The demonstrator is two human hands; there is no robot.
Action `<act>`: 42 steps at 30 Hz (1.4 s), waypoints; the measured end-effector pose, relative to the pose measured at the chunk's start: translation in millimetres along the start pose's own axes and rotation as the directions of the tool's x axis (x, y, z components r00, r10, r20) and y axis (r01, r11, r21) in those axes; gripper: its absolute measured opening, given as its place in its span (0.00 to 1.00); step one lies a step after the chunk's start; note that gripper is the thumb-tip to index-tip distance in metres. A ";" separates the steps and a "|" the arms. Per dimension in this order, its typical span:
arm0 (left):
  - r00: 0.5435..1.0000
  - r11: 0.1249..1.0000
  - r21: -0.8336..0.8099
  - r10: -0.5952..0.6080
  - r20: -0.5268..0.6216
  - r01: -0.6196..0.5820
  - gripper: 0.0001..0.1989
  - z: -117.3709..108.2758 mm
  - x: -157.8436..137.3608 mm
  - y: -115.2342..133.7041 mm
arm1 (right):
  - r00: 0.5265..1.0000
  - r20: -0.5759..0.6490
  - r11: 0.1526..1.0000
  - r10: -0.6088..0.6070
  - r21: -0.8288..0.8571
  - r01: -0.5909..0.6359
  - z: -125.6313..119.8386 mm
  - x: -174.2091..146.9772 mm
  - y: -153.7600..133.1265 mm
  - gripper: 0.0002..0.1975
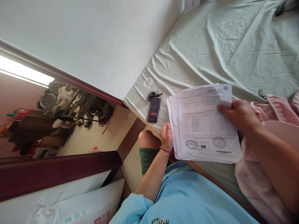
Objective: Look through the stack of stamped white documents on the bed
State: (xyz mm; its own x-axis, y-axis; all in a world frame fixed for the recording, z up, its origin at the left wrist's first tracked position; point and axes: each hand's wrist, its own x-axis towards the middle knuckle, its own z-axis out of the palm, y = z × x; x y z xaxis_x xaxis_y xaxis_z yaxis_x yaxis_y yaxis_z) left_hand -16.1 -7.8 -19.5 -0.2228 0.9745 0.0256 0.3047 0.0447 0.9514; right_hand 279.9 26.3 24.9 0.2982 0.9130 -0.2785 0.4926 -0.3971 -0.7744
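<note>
A stack of printed paper sheets (196, 121) is held in front of me, its edges slightly fanned at the left. The top sheet carries a table of text, two oval or round stamps and a small square code. My left hand (166, 137) grips the stack's left edge, fingers closed and partly hidden behind the paper; a red cord circles that wrist. On the right edge, my right hand (243, 115) clasps the sheets with its thumb on top and its other fingers underneath.
On the pale sheet-covered surface (198, 53) lie a dark, pixelated rectangular object (153, 109), a clear plastic cup (149, 84) and small dark items. Pink fabric (254, 168) sits at the right. A white wall (93, 40), a doorway and a stuffed white sack (93, 202) are at left.
</note>
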 end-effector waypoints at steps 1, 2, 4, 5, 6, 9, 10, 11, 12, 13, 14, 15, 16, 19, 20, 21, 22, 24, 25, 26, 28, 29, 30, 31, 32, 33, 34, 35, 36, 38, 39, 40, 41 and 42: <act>1.000 1.000 -0.007 -0.002 -0.002 0.002 0.29 0.2 -0.3 0.4 | 1.000 0.001 1.000 -0.005 0.005 0.005 0.0 0.1 0.0 0.11; 1.000 1.000 -0.009 -0.004 -0.003 0.004 0.29 0.2 -0.6 0.8 | 1.000 0.003 1.000 -0.010 0.009 0.010 -0.1 0.1 -0.1 0.11; 1.000 1.000 -0.002 -0.006 -0.004 0.006 0.28 0.2 -0.7 1.4 | 1.000 0.003 1.000 -0.015 0.004 0.015 -0.4 -0.2 -0.9 0.11; 1.000 1.000 0.009 -0.005 -0.003 0.005 0.28 0.1 -0.7 1.6 | 1.000 -0.001 1.000 -0.017 0.000 0.017 -0.4 -0.4 -1.3 0.11; 1.000 1.000 0.022 -0.004 -0.002 0.004 0.27 0.1 -0.6 2.0 | 1.000 -0.001 1.000 -0.022 -0.002 0.022 -0.4 -0.6 -1.5 0.11; 1.000 0.998 0.068 0.004 -0.009 -0.003 0.25 -0.3 -0.2 3.0 | 0.999 -0.006 0.999 -0.033 -0.014 0.033 0.3 -0.8 -1.1 0.11; 1.000 0.997 0.082 0.006 -0.012 -0.005 0.24 -0.5 -0.2 3.2 | 0.999 -0.006 0.999 -0.037 -0.014 0.037 0.8 -0.7 -0.5 0.11; 1.000 0.996 0.093 0.009 -0.013 -0.008 0.23 -0.7 -0.1 3.5 | 0.999 -0.005 0.999 -0.040 -0.006 0.040 1.4 -0.5 0.4 0.11; 1.000 0.995 0.102 0.014 -0.013 -0.013 0.23 -0.9 -0.1 3.6 | 0.999 -0.004 0.999 -0.042 0.011 0.042 2.0 -0.3 1.5 0.11; 1.000 0.994 0.109 0.021 -0.014 -0.020 0.22 -1.1 0.0 3.5 | 0.999 -0.005 0.999 -0.044 0.032 0.044 2.5 0.1 2.7 0.12; 0.999 0.993 0.116 0.029 -0.016 -0.027 0.22 -1.3 0.2 3.4 | 0.999 -0.006 0.998 -0.046 0.051 0.046 2.8 0.5 4.0 0.13; 0.999 0.992 0.123 0.036 -0.022 -0.034 0.22 -1.4 0.4 3.2 | 0.999 -0.014 0.997 -0.044 0.063 0.045 2.9 0.8 5.2 0.13; 0.999 0.991 0.131 0.043 -0.030 -0.038 0.21 -1.4 0.6 2.9 | 0.999 -0.029 0.997 -0.039 0.066 0.041 2.7 1.1 6.2 0.14; 0.998 0.988 0.150 0.045 -0.040 -0.039 0.21 -1.1 1.4 2.0 | 0.997 -0.070 0.996 -0.019 0.082 0.025 1.0 0.5 7.6 0.16; 0.998 0.988 0.149 0.043 -0.038 -0.037 0.22 -0.9 1.5 1.6 | 0.997 -0.076 0.994 -0.013 0.103 0.021 0.5 0.1 7.6 0.17; 0.999 0.989 0.144 0.039 -0.034 -0.034 0.22 -0.7 1.6 1.1 | 0.997 -0.075 0.991 -0.010 0.129 0.020 0.2 -0.3 7.6 0.18; 0.999 0.991 0.132 0.032 -0.032 -0.028 0.23 -0.5 1.7 0.6 | 0.997 -0.073 0.989 -0.011 0.150 0.022 0.3 -0.5 7.9 0.18; 1.000 0.996 0.091 0.012 -0.028 -0.009 0.23 -0.1 1.9 -0.7 | 0.997 -0.071 0.985 -0.025 0.169 0.037 1.5 0.3 9.2 0.18; 1.000 0.998 0.070 -0.001 -0.026 0.003 0.24 0.2 2.0 -1.3 | 0.997 -0.066 0.983 -0.041 0.176 0.052 2.5 1.2 10.3 0.17; 1.000 0.998 0.053 -0.014 -0.023 0.015 0.24 0.4 2.2 -1.9 | 0.996 -0.062 0.981 -0.059 0.181 0.069 3.6 2.2 11.6 0.16; 0.999 0.999 0.035 -0.034 -0.019 0.034 0.25 0.7 2.5 -3.1 | 0.995 -0.054 0.978 -0.089 0.183 0.098 5.6 4.4 14.0 0.14; 0.999 0.999 0.030 -0.039 -0.017 0.039 0.25 0.7 2.7 -3.8 | 0.994 -0.052 0.977 -0.101 0.183 0.109 6.4 5.4 15.0 0.14; 0.999 0.999 0.025 -0.042 -0.016 0.043 0.25 0.6 2.8 -4.7 | 0.993 -0.055 0.977 -0.108 0.177 0.116 7.0 6.2 15.8 0.13; 0.999 0.999 0.018 -0.044 -0.014 0.044 0.24 0.5 2.8 -5.8 | 0.992 -0.059 0.978 -0.112 0.171 0.120 7.5 6.8 16.3 0.13; 0.999 0.999 0.010 -0.045 -0.011 0.045 0.24 0.3 2.8 -7.2 | 0.991 -0.062 0.978 -0.116 0.170 0.125 8.0 7.3 16.8 0.13; 0.999 0.999 0.004 -0.045 -0.009 0.045 0.24 0.1 2.6 -8.8 | 0.990 -0.064 0.977 -0.122 0.169 0.131 8.4 7.7 17.2 0.13; 0.999 0.999 0.000 -0.044 -0.007 0.044 0.23 -0.1 2.4 -10.4 | 0.989 -0.066 0.976 -0.131 0.167 0.140 8.9 8.0 17.4 0.13; 0.999 0.999 -0.002 -0.040 -0.007 0.040 0.23 -0.3 2.2 -11.8 | 0.988 -0.069 0.975 -0.139 0.164 0.149 9.4 8.1 17.6 0.13; 0.999 0.999 -0.002 -0.036 -0.009 0.036 0.23 -0.4 1.8 -12.8 | 0.987 -0.071 0.974 -0.145 0.163 0.155 9.9 7.9 17.5 0.13; 1.000 1.000 -0.004 -0.025 -0.016 0.025 0.23 -0.7 1.1 -13.1 | 0.988 -0.063 0.971 -0.143 0.185 0.152 10.4 6.6 16.1 0.13; 1.000 1.000 -0.007 -0.019 -0.020 0.019 0.23 -0.8 0.8 -12.4 | 0.990 -0.053 0.969 -0.133 0.202 0.141 10.4 5.4 14.8 0.13; 1.000 1.000 -0.010 -0.013 -0.022 0.013 0.23 -0.9 0.4 -11.3 | 0.992 -0.041 0.967 -0.120 0.219 0.126 10.2 3.9 13.0 0.13; 1.000 1.000 -0.012 -0.004 -0.021 0.004 0.23 -1.0 0.0 -10.1 | 0.993 -0.032 0.966 -0.110 0.232 0.114 9.7 2.4 10.9 0.12; 1.000 1.000 -0.015 0.006 -0.019 -0.006 0.24 -1.1 -0.3 -8.9 | 0.994 -0.030 0.966 -0.104 0.236 0.108 9.2 0.9 8.8 0.12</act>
State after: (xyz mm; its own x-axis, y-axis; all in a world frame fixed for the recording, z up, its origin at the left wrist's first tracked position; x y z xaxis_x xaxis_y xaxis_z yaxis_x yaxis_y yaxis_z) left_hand -19.7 -8.7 -27.6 -0.2386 0.9704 0.0367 0.2922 0.0357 0.9557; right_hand 277.0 24.5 12.6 0.2697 0.9461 -0.1792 0.3150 -0.2625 -0.9120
